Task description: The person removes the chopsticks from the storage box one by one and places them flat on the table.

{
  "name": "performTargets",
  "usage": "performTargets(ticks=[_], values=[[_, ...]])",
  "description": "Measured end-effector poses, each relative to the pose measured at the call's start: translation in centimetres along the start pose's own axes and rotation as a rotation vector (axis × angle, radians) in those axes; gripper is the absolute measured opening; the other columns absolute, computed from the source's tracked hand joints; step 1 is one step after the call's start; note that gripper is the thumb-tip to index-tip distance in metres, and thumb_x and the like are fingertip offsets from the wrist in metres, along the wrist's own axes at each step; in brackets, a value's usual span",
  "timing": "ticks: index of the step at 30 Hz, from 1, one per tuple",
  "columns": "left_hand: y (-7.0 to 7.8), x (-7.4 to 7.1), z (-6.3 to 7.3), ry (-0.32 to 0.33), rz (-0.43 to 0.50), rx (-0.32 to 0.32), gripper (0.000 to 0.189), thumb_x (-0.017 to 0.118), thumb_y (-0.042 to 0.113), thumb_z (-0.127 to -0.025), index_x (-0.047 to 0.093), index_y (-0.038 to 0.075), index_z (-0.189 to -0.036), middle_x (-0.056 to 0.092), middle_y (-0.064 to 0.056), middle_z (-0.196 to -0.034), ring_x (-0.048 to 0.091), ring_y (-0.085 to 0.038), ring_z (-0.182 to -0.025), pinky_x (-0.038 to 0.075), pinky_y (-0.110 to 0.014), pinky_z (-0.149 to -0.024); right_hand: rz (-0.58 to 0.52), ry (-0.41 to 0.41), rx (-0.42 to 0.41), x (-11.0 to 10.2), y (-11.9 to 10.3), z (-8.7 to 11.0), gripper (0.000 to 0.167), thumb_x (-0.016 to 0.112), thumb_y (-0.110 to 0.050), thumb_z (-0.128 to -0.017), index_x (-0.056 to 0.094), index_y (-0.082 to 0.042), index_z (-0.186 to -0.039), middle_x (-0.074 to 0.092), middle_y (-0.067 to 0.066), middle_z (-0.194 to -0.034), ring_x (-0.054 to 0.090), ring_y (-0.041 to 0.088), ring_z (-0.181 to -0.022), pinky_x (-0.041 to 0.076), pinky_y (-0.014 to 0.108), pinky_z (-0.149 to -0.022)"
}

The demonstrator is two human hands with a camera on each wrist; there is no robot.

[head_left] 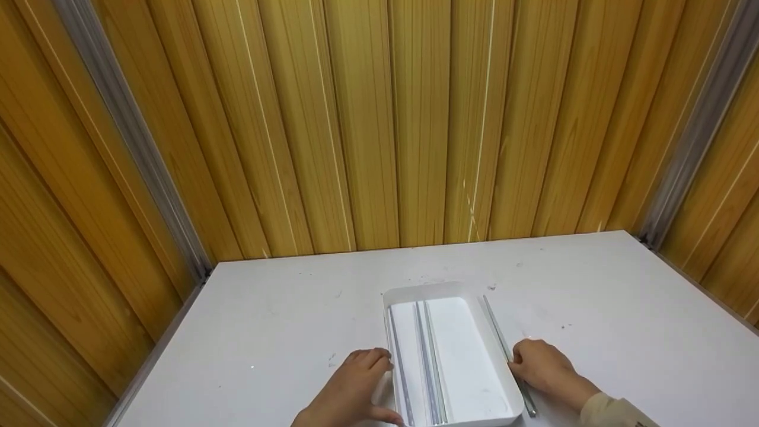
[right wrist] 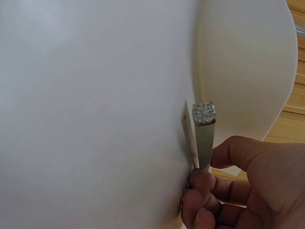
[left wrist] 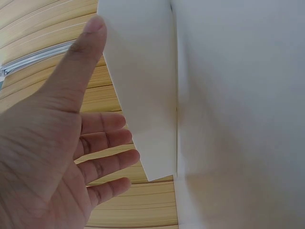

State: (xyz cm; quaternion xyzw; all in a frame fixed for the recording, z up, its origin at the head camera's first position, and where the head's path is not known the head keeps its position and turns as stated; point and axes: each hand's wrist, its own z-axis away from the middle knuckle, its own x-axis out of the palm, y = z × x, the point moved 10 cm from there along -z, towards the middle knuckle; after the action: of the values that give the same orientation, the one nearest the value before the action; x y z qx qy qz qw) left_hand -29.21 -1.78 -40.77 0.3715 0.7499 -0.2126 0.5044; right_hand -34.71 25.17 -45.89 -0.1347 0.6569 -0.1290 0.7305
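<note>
The right hand [head_left: 545, 367] sits just right of the white tray [head_left: 471, 356], its forearm coming in from the near right in a beige sleeve [head_left: 614, 412], fingers curled and pinching a slender metal chopstick [head_left: 497, 332] that runs alongside the tray's right wall, its square patterned end sticking out past the grip. At the tray's left wall, the left hand [head_left: 350, 385] grasps nothing: four fingers extend fairly straight beside that wall while the thumb spreads apart toward the near left corner. More thin sticks [head_left: 426, 356] lie lengthwise in the tray's left half, and the tabletop [head_left: 284, 332] stretches around it.
</note>
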Motion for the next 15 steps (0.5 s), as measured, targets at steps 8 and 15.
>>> performTargets(ticks=[8, 15], values=[[-0.14, 0.3, -0.11, -0.049, 0.003, -0.026, 0.077, 0.066, 0.071, -0.066, 0.06, 0.009, -0.11, 0.06, -0.004, -0.118, 0.058, -0.017, -0.11, 0.05, -0.036, -0.098, -0.012, -0.013, -0.001, 0.12, 0.17, 0.12, 0.023, 0.068, -0.024, -0.086, 0.062, -0.007, -0.071, 0.056, 0.0, -0.063, 0.052, 0.015, -0.06, 0.044, 0.027, -0.055], [-0.17, 0.39, -0.13, -0.055, 0.016, -0.025, 0.077, 0.066, 0.071, -0.066, 0.06, 0.009, -0.111, 0.06, -0.004, -0.119, 0.058, -0.018, -0.11, 0.05, -0.036, -0.097, -0.018, -0.003, -0.001, 0.08, 0.2, 0.14, 0.023, 0.068, -0.024, -0.086, 0.062, -0.007, -0.071, 0.057, 0.0, -0.062, 0.052, 0.015, -0.059, 0.044, 0.027, -0.053]])
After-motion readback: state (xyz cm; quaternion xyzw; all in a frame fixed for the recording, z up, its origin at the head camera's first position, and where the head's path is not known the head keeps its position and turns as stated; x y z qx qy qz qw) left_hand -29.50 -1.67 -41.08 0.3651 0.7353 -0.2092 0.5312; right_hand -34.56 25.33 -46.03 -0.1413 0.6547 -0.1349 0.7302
